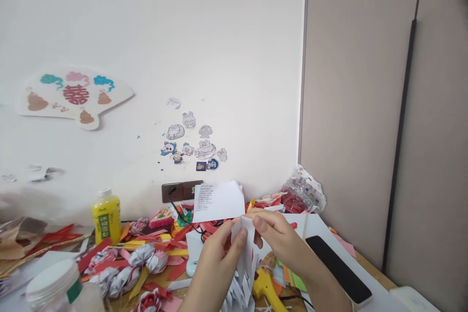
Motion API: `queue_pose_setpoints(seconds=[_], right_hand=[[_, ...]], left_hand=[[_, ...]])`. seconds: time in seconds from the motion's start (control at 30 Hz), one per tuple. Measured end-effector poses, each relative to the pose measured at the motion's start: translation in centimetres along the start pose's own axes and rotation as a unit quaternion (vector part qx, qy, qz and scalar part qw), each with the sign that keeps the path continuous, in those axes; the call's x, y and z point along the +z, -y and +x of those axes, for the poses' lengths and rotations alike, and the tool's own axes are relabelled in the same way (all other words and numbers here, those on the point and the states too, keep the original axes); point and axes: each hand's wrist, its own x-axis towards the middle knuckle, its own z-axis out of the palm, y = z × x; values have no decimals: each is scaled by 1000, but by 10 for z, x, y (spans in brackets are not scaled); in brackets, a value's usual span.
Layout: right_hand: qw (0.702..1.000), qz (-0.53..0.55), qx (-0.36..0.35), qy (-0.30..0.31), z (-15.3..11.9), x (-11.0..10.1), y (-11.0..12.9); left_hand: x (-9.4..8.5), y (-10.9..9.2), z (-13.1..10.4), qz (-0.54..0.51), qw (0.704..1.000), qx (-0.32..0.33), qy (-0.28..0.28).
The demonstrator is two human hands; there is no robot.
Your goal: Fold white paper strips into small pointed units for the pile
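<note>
A folded piece of white paper is held up between my two hands. My left hand pinches its left side, thumb lying across the front. Fingers of my right hand close on its upper right edge, the fingertips partly hidden behind it. Just below hang or lie several white folded paper strips; whether they join the held piece I cannot tell. Beside my right wrist is a yellow glue gun.
A black phone lies on white sheets at the right. Crumpled paper rolls and coloured strips cover the table's left and middle. A yellow bottle and a white-lidded jar stand left. A written sheet leans by the wall socket.
</note>
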Motion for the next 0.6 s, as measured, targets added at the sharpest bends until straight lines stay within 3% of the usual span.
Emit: queue_pose_setpoints(seconds=[0.13, 0.37, 0.6], right_hand=[[999, 36, 25, 0, 1, 3, -3], [996, 47, 49, -58, 1, 8, -12], [987, 130, 97, -17, 0, -1, -6]], left_hand=[[2, -3, -2, 8, 1000, -1, -1], [5, -2, -3, 53, 998, 9, -23], [0, 2, -2, 77, 997, 5, -10]])
